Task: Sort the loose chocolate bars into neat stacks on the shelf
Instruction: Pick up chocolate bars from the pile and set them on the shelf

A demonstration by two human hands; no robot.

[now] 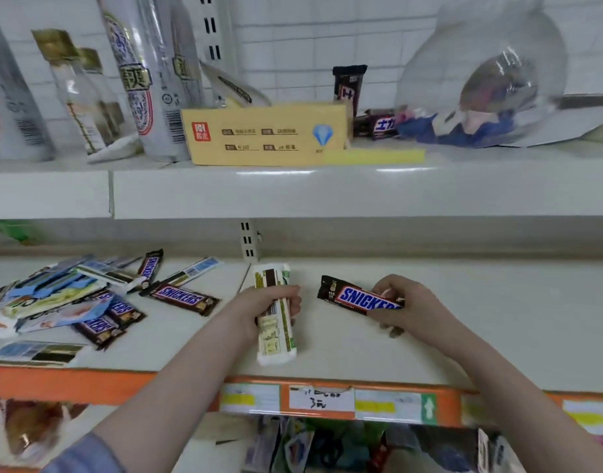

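Observation:
My left hand [259, 310] grips a white-wrapped chocolate bar [276, 336] around its middle, held lengthwise just above the white shelf [498, 319]. My right hand [405, 307] pinches the right end of a brown Snickers bar [356, 297], which lies slightly tilted near the shelf's middle. At the left lies a loose pile of bars [64, 298]: several Snickers bars, such as one [180, 298] lying alone, mixed with white and blue wrapped bars. They overlap at odd angles.
The shelf's front edge carries an orange price strip [320, 399] with labels. The shelf above holds a yellow box [265, 136], tall bottles [136, 76], more dark bars [349, 85] and a clear plastic bag [481, 80]. Packaged goods sit on the shelf below.

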